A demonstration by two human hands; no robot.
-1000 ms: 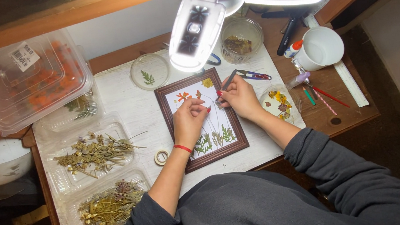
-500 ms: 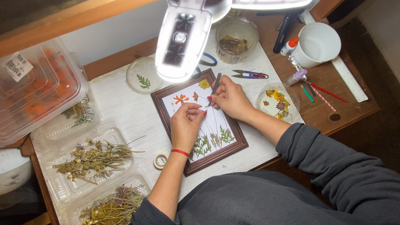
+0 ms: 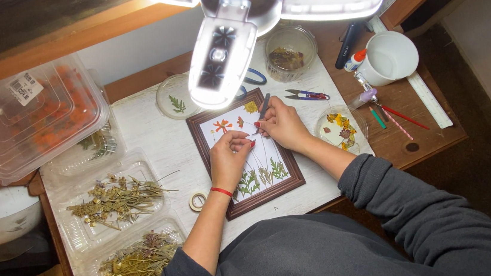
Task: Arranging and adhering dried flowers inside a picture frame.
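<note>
A brown picture frame point(image 3: 293, 182) lies on the white work surface, holding white paper with pressed orange and yellow flowers and green leaves. My left hand point(image 3: 228, 157), with a red band at the wrist, rests on the paper, fingertips pinched near a thin stem. My right hand point(image 3: 280, 122) grips dark tweezers point(image 3: 264, 105) whose tip points down at the paper close to the left fingertips.
A bright lamp head point(image 3: 219, 56) hangs over the frame's top. Clear trays of dried plants point(image 3: 116, 198) sit left, a lidded box point(image 3: 33, 116) behind. A roll of tape point(image 3: 197, 201), small scissors point(image 3: 307, 95), a petal dish point(image 3: 340, 129), a white mug point(image 3: 391, 58) and pencils point(image 3: 402, 117) surround it.
The view has shifted slightly. Both hands stayed over the paper, fingertips drawing closer together around the stem, the tweezers still in my right hand.
</note>
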